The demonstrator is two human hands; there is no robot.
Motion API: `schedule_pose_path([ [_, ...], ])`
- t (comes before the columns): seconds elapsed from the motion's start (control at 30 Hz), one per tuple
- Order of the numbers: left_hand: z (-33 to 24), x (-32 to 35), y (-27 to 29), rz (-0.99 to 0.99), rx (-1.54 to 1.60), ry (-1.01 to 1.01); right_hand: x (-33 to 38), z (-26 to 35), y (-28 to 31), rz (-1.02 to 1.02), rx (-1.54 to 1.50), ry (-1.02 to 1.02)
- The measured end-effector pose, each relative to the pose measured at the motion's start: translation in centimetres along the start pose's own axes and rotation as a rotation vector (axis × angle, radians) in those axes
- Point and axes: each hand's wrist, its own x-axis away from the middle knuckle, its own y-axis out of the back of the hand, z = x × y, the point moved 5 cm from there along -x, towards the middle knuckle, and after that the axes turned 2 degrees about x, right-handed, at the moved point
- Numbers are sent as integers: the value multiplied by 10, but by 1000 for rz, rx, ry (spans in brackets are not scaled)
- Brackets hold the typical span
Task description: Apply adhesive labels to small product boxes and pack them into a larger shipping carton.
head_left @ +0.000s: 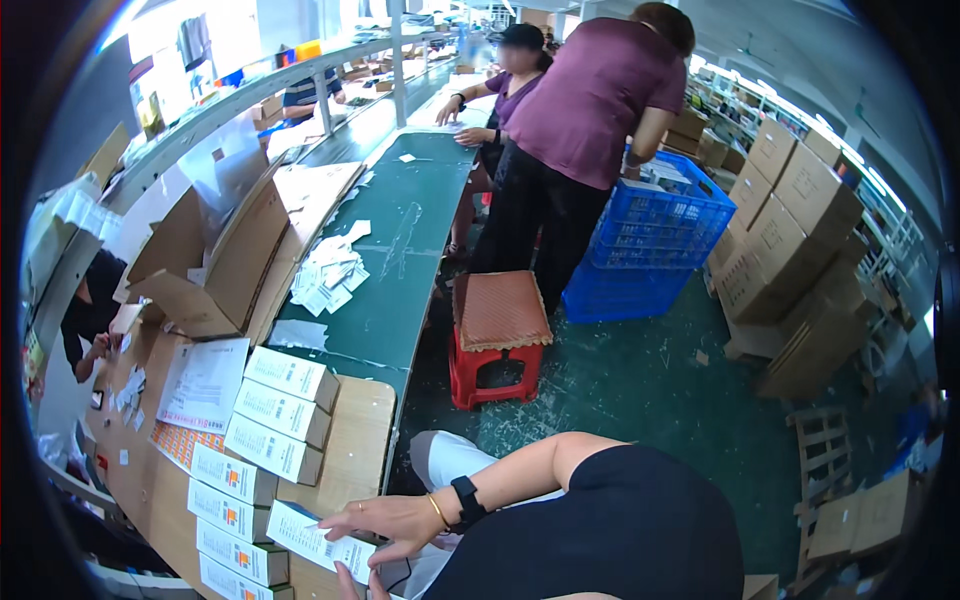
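A long white carton (300, 533) with printing on its top lies tilted at the table's near edge. Across its top reaches my right hand (390, 520), fingers stretched out and thumb apart, touching the carton. A dark watch and a gold bangle are on that wrist. My left hand (355, 585) shows only in part at the lower edge of the picture, its fingers around the carton's near end. Beside the carton lies a row of similar white cartons (232, 512) with orange marks. Farther on, more white cartons (275, 445) lie in a row on a wooden board (365, 425).
A sheet of orange stickers (180, 443) and a printed paper (203, 380) lie behind the cartons. An open cardboard box (215, 270) stands beyond. Scattered slips (330, 270) cover part of the green table. A red stool (497, 345), blue crates (645, 230) and two people stand or sit nearby.
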Motion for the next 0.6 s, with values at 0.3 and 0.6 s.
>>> schedule_pose_path([
  [0.3,37,5,-17,60,321,311,-7,-14,5,61,-97,-77],
  [0.6,81,28,-44,28,364,230,-23,-31,4,35,-117,-43],
])
